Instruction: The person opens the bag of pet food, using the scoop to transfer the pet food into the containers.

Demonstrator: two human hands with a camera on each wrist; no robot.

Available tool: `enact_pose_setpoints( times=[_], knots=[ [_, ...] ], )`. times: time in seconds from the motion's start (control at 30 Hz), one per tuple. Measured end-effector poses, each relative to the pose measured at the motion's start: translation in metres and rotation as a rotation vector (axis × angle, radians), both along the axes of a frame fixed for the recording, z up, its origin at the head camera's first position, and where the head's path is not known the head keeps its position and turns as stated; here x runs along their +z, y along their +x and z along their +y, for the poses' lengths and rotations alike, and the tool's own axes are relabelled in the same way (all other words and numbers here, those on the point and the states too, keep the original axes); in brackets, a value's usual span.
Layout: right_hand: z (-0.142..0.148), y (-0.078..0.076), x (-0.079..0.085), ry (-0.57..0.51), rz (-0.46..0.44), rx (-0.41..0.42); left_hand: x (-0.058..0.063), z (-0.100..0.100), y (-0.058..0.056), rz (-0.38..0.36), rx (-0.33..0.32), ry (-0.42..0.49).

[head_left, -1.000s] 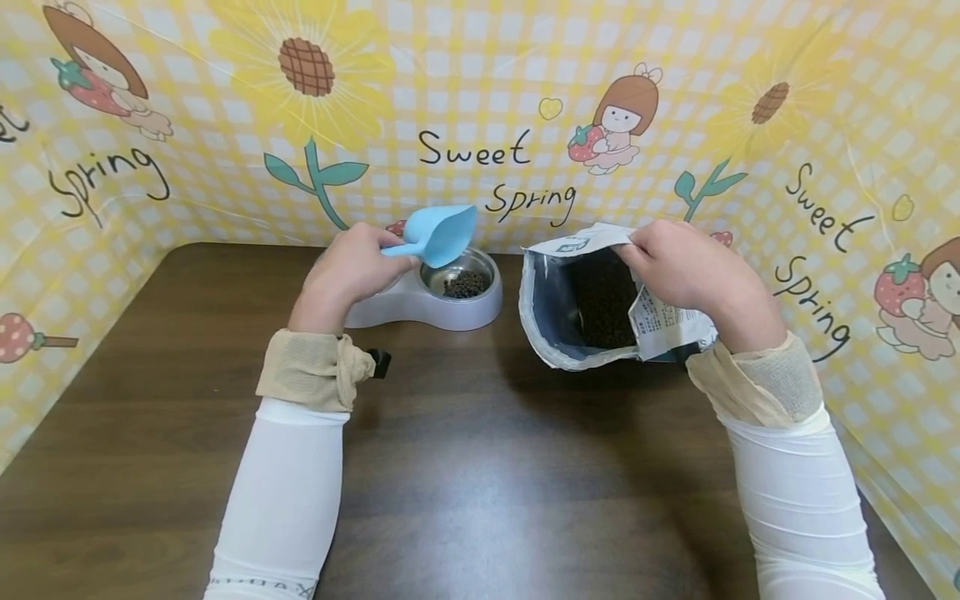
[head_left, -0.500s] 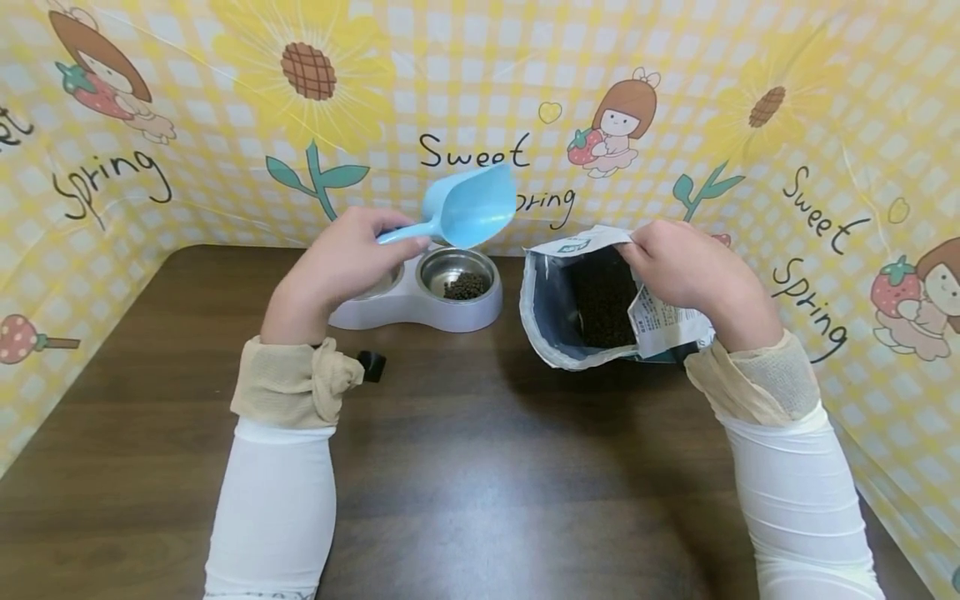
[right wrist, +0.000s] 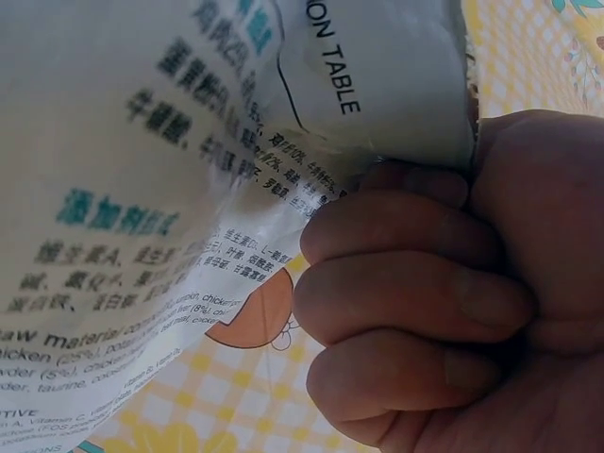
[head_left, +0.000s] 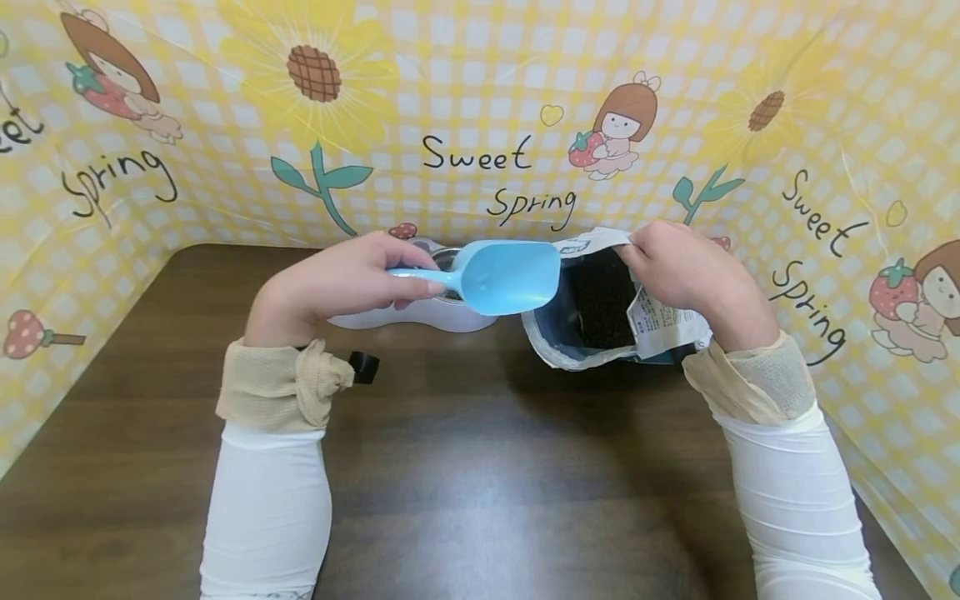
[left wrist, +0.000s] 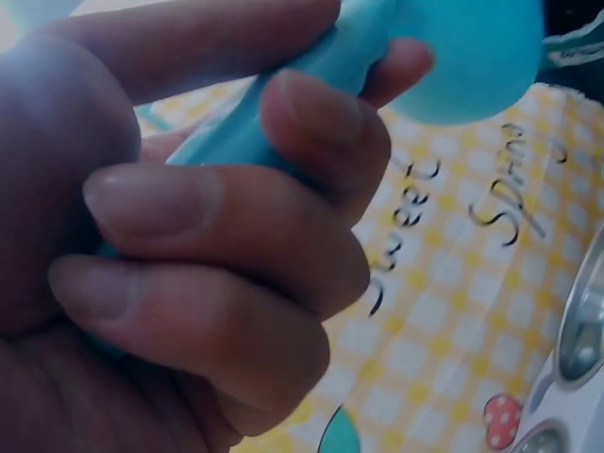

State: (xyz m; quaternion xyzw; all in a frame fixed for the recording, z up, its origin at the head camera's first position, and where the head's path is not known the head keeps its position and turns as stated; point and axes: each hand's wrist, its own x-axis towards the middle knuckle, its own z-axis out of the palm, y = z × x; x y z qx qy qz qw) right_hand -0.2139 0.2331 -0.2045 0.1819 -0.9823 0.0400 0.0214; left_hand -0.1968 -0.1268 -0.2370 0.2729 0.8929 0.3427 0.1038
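Observation:
My left hand point(head_left: 345, 279) grips the handle of a light blue scoop point(head_left: 512, 277); in the left wrist view the fingers point(left wrist: 226, 212) curl round that handle. The scoop's bowl looks empty and hangs between the pet bowl and the bag, its tip overlapping the bag's left rim. Behind the scoop, a white double pet bowl point(head_left: 431, 315) with metal dishes is partly hidden. My right hand point(head_left: 690, 271) pinches the top edge of an open pet food bag point(head_left: 543, 337), which has dark kibble point(head_left: 600, 304) inside. Printed text on the bag point(right wrist: 142, 217) shows in the right wrist view.
A dark wooden table point(head_left: 450, 467) lies under everything. Behind and at both sides rises a yellow checked cloth point(head_left: 480, 67) with flowers and lettering. A small black piece point(head_left: 364, 367) sticks out from the left wrist band.
My left hand first lifted the scoop up from over the right metal dish, then lowered it rightward to the bag's mouth, the bowl of the scoop turning. My right hand and the bag stayed put.

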Motion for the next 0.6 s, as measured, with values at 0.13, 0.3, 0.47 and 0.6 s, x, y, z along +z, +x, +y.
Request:
enact_pose_setpoints(
  times=[0.13,0.3,0.47,0.6],
  knots=[
    [0.001,0.0,-0.002,-0.015,0.002,-0.006,-0.004,0.023,0.002,0.01,-0.075,-0.053],
    [0.0,0.0,-0.005,-0.044,0.007,-0.001,-0.008,0.057,0.007,-0.01,-0.082,-0.072],
    [-0.001,0.0,-0.007,-0.061,0.006,0.003,-0.013,0.093,0.01,0.03,0.019,-0.111],
    [-0.001,0.001,-0.008,-0.068,0.004,0.002,-0.019,0.117,0.012,0.07,0.093,-0.167]
  ],
)
